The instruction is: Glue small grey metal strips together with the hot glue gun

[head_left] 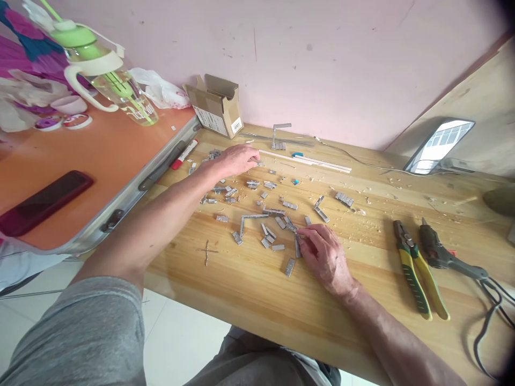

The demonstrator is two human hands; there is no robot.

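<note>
My left hand (240, 160) reaches to the back of the wooden table. Its fingers are bent together and pointing down, and what lies between the fingertips is too small to make out. Closer to me, my right hand (326, 258) rests on the table, thumb and fingertips closed on a small flat grey strip (298, 246). Around both hands lie several loose grey pieces, among them one piece (289, 267) just below the right fingertips. An angled grey assembly (254, 216) lies between the hands, and a row of joined pieces (344, 199) sits farther right.
Combination pliers (414, 268) and a glue gun (438, 249) with its cord lie at the right. A phone (440, 145) leans at the back right. A cardboard box (219, 107), red marker (185, 154), and twisted wire cross (207, 252) are leftward. An orange table (120, 177) holds a bottle (116, 80).
</note>
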